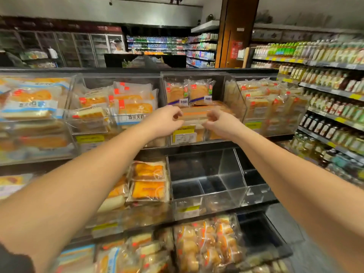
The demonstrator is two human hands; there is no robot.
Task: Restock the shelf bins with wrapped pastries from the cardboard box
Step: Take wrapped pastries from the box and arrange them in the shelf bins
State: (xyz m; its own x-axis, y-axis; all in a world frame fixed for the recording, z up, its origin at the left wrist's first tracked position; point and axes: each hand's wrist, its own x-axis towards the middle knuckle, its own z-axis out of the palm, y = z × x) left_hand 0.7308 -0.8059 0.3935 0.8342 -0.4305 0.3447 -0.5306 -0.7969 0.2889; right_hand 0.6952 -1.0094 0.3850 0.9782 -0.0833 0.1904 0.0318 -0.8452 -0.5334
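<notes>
Nearest, bottom bin (206, 251) looked well stocked w/ wrapped pastries. Mid-shelf clear bin (208, 180) sat bare — restock still owed there, judging by that. Farther up, left hand (164, 120) and right hand (220, 123) were at the front of the upper bin (234, 99), fingers curled, apparently pinching a blurred wrapped pastry (195, 115) between them — grip not certain. 2 packs (188, 93) stood upright behind. Cardboard box not in view. Roughly mid-task.

Both my bare arms reach far forward, converging. My left hand (164, 120) and right hand (220, 123) sit near each other, fingers curled inward, wrists roughly level.
</notes>
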